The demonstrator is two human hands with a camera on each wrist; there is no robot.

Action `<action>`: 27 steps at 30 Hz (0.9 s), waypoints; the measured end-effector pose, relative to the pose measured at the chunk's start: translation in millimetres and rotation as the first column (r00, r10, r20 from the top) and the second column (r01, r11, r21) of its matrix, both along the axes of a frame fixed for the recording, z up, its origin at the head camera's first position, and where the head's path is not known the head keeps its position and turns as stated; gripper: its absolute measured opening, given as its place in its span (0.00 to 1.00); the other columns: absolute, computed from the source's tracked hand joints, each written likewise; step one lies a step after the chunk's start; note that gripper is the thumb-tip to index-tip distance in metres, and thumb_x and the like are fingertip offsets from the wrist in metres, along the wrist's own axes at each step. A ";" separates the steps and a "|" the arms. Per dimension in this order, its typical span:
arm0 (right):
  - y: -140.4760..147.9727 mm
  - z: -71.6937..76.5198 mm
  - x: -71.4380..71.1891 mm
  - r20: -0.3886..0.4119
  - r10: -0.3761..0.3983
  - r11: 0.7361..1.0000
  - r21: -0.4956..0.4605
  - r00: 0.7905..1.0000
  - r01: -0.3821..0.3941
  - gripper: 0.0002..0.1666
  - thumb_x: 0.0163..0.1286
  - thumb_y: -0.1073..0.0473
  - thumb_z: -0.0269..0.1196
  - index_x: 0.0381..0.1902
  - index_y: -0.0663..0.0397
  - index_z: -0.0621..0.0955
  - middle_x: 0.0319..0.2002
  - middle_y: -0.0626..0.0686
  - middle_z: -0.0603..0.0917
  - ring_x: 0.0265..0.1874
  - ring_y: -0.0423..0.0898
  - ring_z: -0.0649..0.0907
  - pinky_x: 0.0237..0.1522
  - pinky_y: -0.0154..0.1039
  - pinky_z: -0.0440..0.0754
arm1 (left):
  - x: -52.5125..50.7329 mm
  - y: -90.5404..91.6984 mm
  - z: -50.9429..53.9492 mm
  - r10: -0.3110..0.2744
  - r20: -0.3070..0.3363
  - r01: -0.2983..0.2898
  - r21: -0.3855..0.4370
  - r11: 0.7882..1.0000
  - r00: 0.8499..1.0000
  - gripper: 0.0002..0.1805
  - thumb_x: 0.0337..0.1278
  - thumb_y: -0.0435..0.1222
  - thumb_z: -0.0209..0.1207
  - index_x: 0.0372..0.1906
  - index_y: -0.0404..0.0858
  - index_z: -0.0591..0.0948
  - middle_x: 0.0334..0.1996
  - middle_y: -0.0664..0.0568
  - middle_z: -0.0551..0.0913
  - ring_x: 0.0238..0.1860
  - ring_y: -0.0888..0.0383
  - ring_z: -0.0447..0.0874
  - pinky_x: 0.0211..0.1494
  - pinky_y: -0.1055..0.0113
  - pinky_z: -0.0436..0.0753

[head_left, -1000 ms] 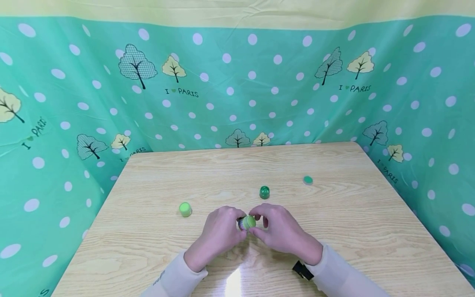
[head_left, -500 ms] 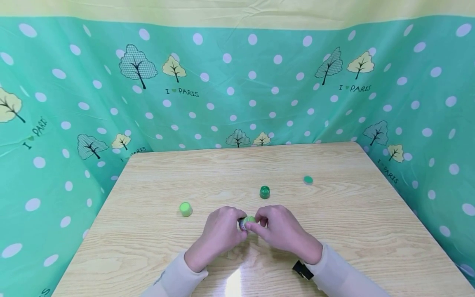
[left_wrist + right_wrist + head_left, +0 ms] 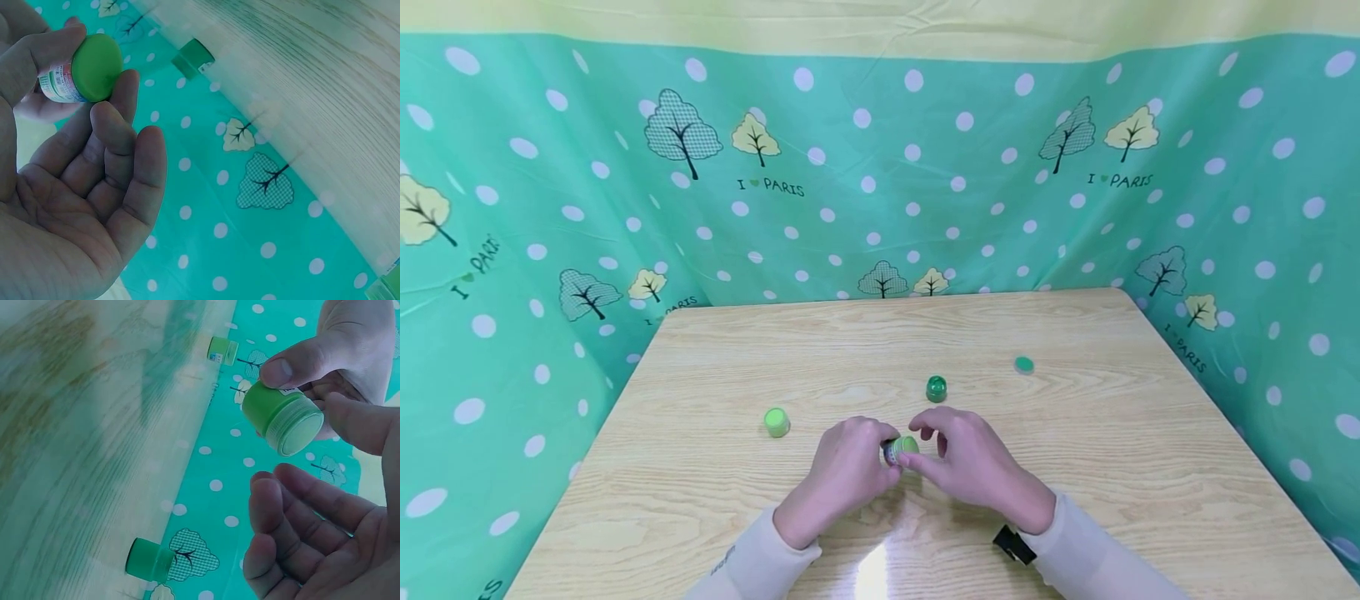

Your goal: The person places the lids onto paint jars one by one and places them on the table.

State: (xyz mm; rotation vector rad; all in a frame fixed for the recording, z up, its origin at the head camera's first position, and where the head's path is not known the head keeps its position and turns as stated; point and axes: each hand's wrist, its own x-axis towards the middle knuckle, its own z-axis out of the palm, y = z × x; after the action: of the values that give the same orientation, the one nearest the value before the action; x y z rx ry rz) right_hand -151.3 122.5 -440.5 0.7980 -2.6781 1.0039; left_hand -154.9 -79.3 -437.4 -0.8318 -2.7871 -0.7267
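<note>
My left hand [image 3: 853,458] grips a small light green screw-top jar [image 3: 901,451], tilted above the table. In the left wrist view, its smooth green end faces the camera and a printed label wraps its side. Over in the right wrist view, the ribbed clear rim of its lid [image 3: 297,429] points toward my right hand [image 3: 312,544]. That hand's fingers are spread away from the jar, loosely bent. Its thumb is beside the lid; whether it touches, I cannot tell.
Another light green jar [image 3: 777,422] stands to the left. Beyond my hands sits a dark green jar [image 3: 936,388], with a flat dark green disc [image 3: 1023,365], perhaps a lid, farther right. A polka-dot curtain [image 3: 910,179] encloses the wooden table [image 3: 775,517].
My right fingers came in close around the jar's end half a second ago, and now have lifted away from it. The left hand and its jar have barely moved.
</note>
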 end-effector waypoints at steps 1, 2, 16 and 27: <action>0.3 0.6 0.3 -0.005 0.012 1.000 -0.007 1.000 -0.012 0.22 0.59 0.49 0.78 0.47 0.52 0.87 0.36 0.47 0.86 0.23 0.38 0.76 0.24 0.31 0.75 | -0.1 0.1 0.2 0.000 0.001 0.000 -0.001 1.000 1.000 0.09 0.38 0.33 0.76 0.26 0.46 0.87 0.20 0.62 0.81 0.20 0.68 0.69 0.24 0.74 0.72; 0.5 0.9 0.5 -0.009 0.025 1.000 -0.014 1.000 -0.025 0.23 0.58 0.51 0.78 0.49 0.52 0.86 0.37 0.47 0.86 0.23 0.38 0.76 0.23 0.31 0.75 | -0.2 0.2 0.3 -0.001 0.002 0.001 -0.001 1.000 1.000 0.09 0.38 0.33 0.77 0.26 0.46 0.87 0.20 0.62 0.81 0.20 0.67 0.69 0.24 0.74 0.72; -0.5 1.0 1.0 0.022 0.100 0.994 -0.044 0.995 -0.099 0.22 0.55 0.64 0.79 0.49 0.53 0.87 0.43 0.46 0.88 0.27 0.43 0.81 0.29 0.31 0.79 | 0.3 -0.1 -0.5 -0.003 0.012 0.003 0.001 1.000 1.000 0.11 0.37 0.32 0.77 0.31 0.44 0.89 0.23 0.61 0.84 0.22 0.68 0.73 0.26 0.74 0.74; -1.1 0.3 1.4 0.019 0.067 0.998 -0.017 0.998 -0.067 0.13 0.59 0.57 0.78 0.42 0.50 0.88 0.33 0.45 0.84 0.25 0.37 0.77 0.26 0.30 0.77 | -0.4 0.3 -0.2 0.004 0.022 -0.003 -0.005 1.000 1.000 0.09 0.37 0.32 0.76 0.27 0.46 0.87 0.20 0.63 0.81 0.20 0.68 0.69 0.23 0.74 0.72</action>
State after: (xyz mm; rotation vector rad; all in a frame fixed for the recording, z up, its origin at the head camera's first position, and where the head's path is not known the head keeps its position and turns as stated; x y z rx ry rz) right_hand -149.9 121.4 -440.1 0.8851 -2.6721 1.0521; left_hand -155.3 -79.0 -437.6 -0.8245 -2.8103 -0.7332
